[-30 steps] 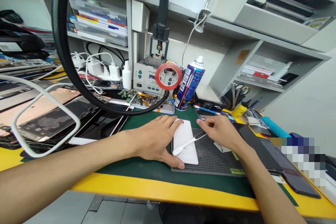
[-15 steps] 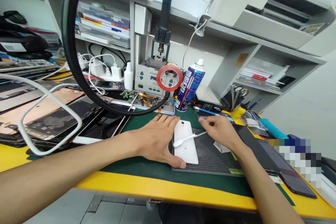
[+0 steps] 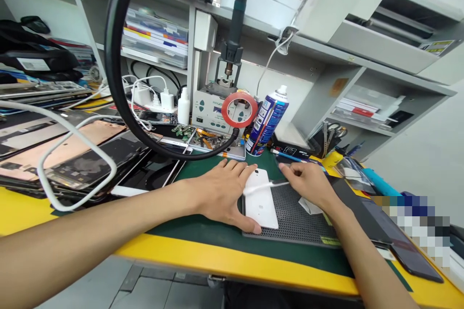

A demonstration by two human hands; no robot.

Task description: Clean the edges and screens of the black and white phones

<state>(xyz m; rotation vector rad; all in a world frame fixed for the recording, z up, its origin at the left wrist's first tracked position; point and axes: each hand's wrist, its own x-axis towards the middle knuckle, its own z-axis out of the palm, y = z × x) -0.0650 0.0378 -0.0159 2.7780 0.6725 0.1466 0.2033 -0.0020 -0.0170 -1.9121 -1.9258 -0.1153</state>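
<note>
A white phone (image 3: pixel 261 205) lies back side up on a grey perforated mat (image 3: pixel 300 222). My left hand (image 3: pixel 221 195) grips it along its left side, with the thumb on its lower edge and the fingers at its upper corner. In my right hand (image 3: pixel 308 181) is a slim swab (image 3: pixel 259 187) with a rounded white tip and a darker handle, pinched between thumb and fingers. The swab's tip rests against or just above the upper part of the phone's back; motion blurs it. Beside the right wrist lies a crumpled white wipe (image 3: pixel 311 206).
A black hose (image 3: pixel 112 58) loops down in front. Behind the hands stand a blue spray can (image 3: pixel 267 120), red tape roll (image 3: pixel 239 110) and parts tray (image 3: pixel 217 145). Stacked phone parts (image 3: pixel 83 149) and a white cable (image 3: pixel 41 169) lie left; a dark phone (image 3: pixel 416 258) lies right.
The swab's tip has moved up the phone's back, away from the lower middle. Both hands keep their hold. The whole view has shifted slightly.
</note>
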